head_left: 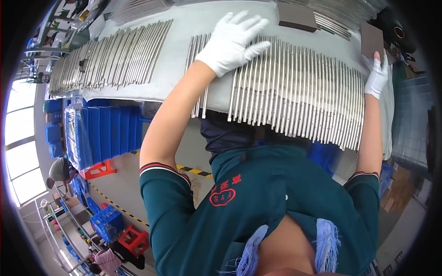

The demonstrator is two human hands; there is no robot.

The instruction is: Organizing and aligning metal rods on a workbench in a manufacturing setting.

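Metal rods (294,87) lie side by side in a long row on the pale table covering, their near ends jutting over the front edge. My left hand (235,43), in a white glove, rests with spread fingers over the left part of this row, palm down and holding nothing. A few rods (195,50) lie apart to the left, partly hidden under that hand and wrist. At the row's right end, my gloved right hand (378,76) grips the near edge of a brown rectangular block (372,40). One fingertip pokes bare out of the glove.
Another group of rods (119,55) spreads over the table's left side. A second brown block (297,17) sits at the back beside more rods (334,25). Blue crates (110,133) stand below the table at left, near a red stool (133,239). Other people are farther off at left.
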